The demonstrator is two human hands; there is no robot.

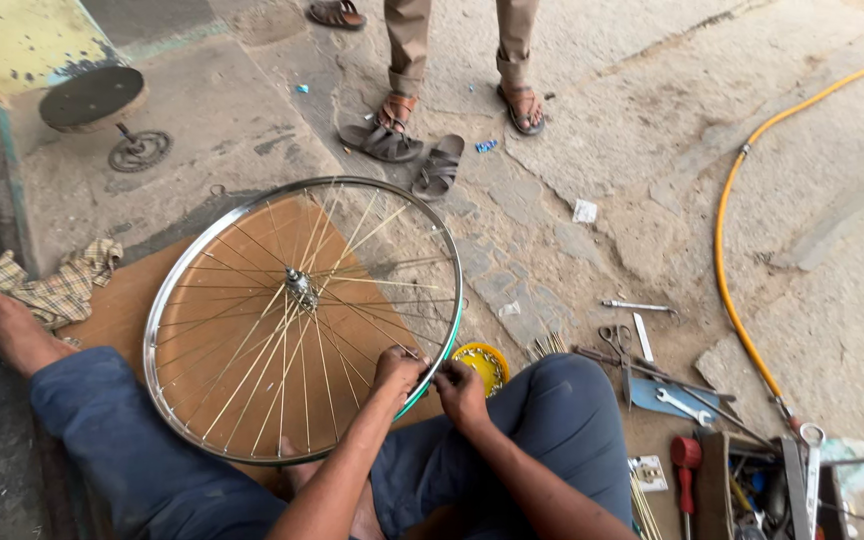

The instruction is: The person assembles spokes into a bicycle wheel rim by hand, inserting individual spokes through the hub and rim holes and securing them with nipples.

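A spoked bicycle wheel point(297, 310) with a shiny metal rim and central hub point(301, 287) lies flat over a brown board, resting against my lap. My left hand point(398, 370) is closed on the rim's near right edge, where a green rim strip shows. My right hand point(460, 386) pinches something small at the same spot on the rim, just beside the left hand; what it pinches is hidden by the fingers. My legs in blue trousers frame the wheel.
A yellow dish point(485, 362) sits by my right knee. Scissors, spanners and loose spokes point(642, 365) lie on the ground at right, with a toolbox point(762, 485) beyond. A yellow hose point(737, 250) curves along the right. Another person's sandalled feet point(457, 105) stand ahead. A checked cloth point(57, 290) lies left.
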